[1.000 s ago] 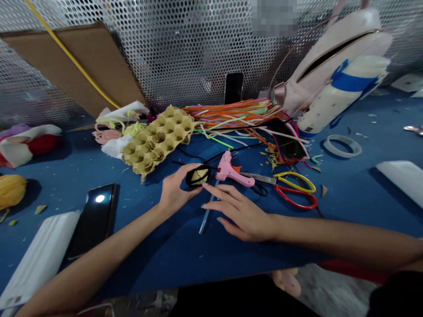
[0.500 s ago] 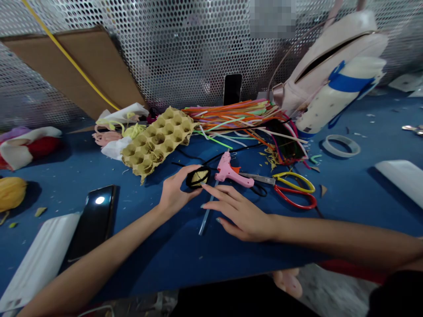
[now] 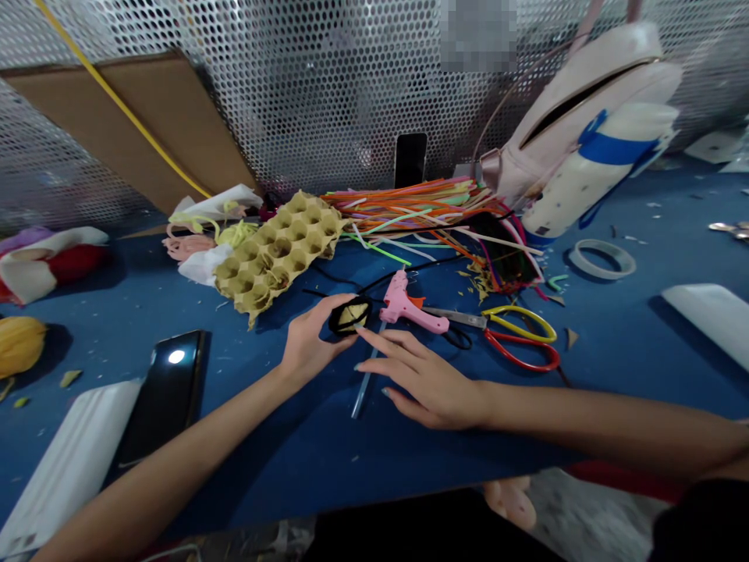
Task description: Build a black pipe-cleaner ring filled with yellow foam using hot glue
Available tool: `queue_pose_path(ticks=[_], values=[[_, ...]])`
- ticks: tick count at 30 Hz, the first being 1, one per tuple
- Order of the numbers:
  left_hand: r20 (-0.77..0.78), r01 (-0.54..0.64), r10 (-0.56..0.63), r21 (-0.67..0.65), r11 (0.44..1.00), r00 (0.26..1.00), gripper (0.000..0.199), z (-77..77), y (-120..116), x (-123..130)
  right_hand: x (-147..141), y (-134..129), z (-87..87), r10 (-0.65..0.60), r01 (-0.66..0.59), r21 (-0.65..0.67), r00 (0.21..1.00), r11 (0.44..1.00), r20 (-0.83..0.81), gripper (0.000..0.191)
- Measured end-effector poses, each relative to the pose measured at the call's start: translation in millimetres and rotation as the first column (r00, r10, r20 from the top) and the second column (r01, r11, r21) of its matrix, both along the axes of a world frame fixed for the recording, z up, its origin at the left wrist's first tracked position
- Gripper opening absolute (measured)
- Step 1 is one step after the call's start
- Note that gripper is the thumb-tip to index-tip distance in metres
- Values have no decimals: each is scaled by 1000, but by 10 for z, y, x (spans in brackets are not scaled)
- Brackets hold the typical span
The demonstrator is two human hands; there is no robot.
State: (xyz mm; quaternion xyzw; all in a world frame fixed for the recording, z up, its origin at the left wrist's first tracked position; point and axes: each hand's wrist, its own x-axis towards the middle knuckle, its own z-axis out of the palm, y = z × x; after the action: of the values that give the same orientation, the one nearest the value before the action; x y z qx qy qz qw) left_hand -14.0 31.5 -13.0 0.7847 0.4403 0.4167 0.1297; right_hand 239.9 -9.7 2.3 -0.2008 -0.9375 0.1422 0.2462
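My left hand [image 3: 310,339] curls its thumb and fingers around a small cardboard cup [image 3: 354,314], pale inside with a fuzzy black strand around its rim. My right hand [image 3: 430,378] has its fingers spread, and the index fingertip rests at the near edge of the cup. Just beyond that hand lies a pink hot glue gun [image 3: 401,303], a clear glue stick [image 3: 363,390] running from it toward me under my right fingers. Scissors [image 3: 520,336] with yellow and red handles lie right of the glue gun.
An egg carton [image 3: 278,254] and a heap of coloured pipe cleaners [image 3: 403,204] lie behind my hands. A phone [image 3: 167,394] is beside my left forearm. To the right are a tape roll [image 3: 602,259], a bottle [image 3: 597,176] and a pale bag [image 3: 585,101]. Perforated metal closes the back.
Both hands keep their places on the cup. The view has shifted very slightly; nothing else visibly moves.
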Motion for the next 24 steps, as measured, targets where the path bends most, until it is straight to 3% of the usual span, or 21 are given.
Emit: queue_pose_path(ticks=[24], values=[[-31,24,-23,54,998,999,51,-13,13,-7,1,5,-15,7,-7,-14,1000,1000,30,45]])
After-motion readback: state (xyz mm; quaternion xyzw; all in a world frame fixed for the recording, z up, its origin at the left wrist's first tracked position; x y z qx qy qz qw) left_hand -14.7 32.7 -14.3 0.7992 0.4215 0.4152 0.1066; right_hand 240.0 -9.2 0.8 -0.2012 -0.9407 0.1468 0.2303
